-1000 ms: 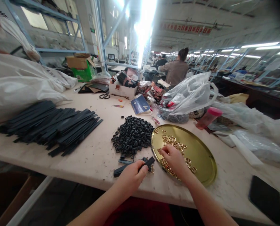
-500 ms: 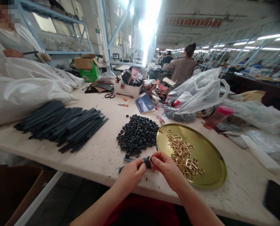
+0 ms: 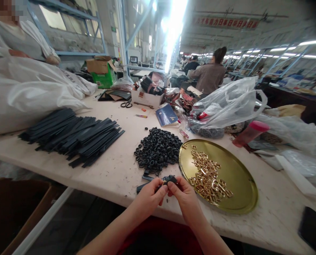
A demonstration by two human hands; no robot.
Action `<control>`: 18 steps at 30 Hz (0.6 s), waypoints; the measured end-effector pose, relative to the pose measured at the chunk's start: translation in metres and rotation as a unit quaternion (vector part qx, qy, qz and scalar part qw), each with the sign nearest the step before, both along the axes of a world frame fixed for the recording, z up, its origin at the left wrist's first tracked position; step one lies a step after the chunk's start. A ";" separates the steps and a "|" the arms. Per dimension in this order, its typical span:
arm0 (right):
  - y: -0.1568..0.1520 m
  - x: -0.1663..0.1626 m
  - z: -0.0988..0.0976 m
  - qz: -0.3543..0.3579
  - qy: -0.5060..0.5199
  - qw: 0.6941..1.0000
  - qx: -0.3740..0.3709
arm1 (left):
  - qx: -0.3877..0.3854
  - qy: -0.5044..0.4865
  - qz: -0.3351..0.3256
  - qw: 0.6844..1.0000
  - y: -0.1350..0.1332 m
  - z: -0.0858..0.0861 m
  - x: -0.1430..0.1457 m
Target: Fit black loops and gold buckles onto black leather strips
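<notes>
The left hand (image 3: 149,196) and the right hand (image 3: 183,194) were close together at the near edge of the table (image 3: 107,177). Each pinched the same black strap piece (image 3: 170,179) between thumb and fingertips. The piece sat just above the tabletop between them, raised and held from both sides, apparently so both sets of fingers could work on it. A small glint of gold showed at the pinch, too small to identify. Just right of the right hand lay a round gold tray (image 3: 237,177) holding a heap of gold buckles (image 3: 208,177), near enough for that hand to pick from. Just beyond both hands sat a pile of black loops (image 3: 159,150). Well to the left of the left hand lay long black strips (image 3: 75,134), spread flat.
</notes>
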State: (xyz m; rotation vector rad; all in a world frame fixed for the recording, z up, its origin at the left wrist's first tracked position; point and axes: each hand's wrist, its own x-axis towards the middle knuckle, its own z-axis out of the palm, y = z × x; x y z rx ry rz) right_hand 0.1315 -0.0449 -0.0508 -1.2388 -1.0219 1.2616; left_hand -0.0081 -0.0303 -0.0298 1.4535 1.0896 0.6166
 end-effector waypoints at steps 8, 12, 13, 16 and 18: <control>0.000 -0.003 0.002 -0.023 -0.059 0.998 0.011 | -0.040 -0.017 0.005 0.999 -0.001 0.001 0.000; -0.004 -0.002 0.004 -0.051 -0.210 0.971 0.106 | -0.046 -0.005 0.024 0.999 -0.002 0.001 0.002; -0.005 -0.002 0.004 -0.054 -0.239 0.960 0.131 | -0.030 0.004 0.033 0.999 -0.003 0.002 0.003; -0.007 0.000 0.002 -0.038 -0.261 0.953 0.147 | 0.030 0.039 0.061 0.997 -0.005 0.002 0.003; -0.006 0.001 0.001 -0.014 -0.214 0.972 0.099 | 0.048 0.052 0.067 0.995 -0.006 0.002 0.002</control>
